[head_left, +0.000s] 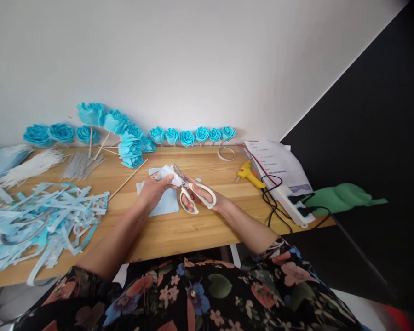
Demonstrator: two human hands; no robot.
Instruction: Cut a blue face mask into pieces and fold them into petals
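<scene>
My left hand (pixel 155 189) pinches a pale blue folded piece of paper (pixel 167 174) just above the table. White-handled scissors (pixel 209 195) are in my right hand (pixel 198 191), with fingers through the loops. Their parted metal blades point up and away, right beside the paper; whether they touch it I cannot tell. Below my hands, pale blue square sheets (pixel 165 202) lie on the wooden table (pixel 207 232), partly covered by the hands.
Blue paper roses (pixel 187 138) line the wall, several on sticks. Paper strips (pixel 51 225) heap at left, beside white stem bundles (pixel 34 166). A yellow glue gun (pixel 250 174), a tape ring (pixel 227 153), printed papers (pixel 272 158) and a power strip (pixel 293 207) with cords occupy the right.
</scene>
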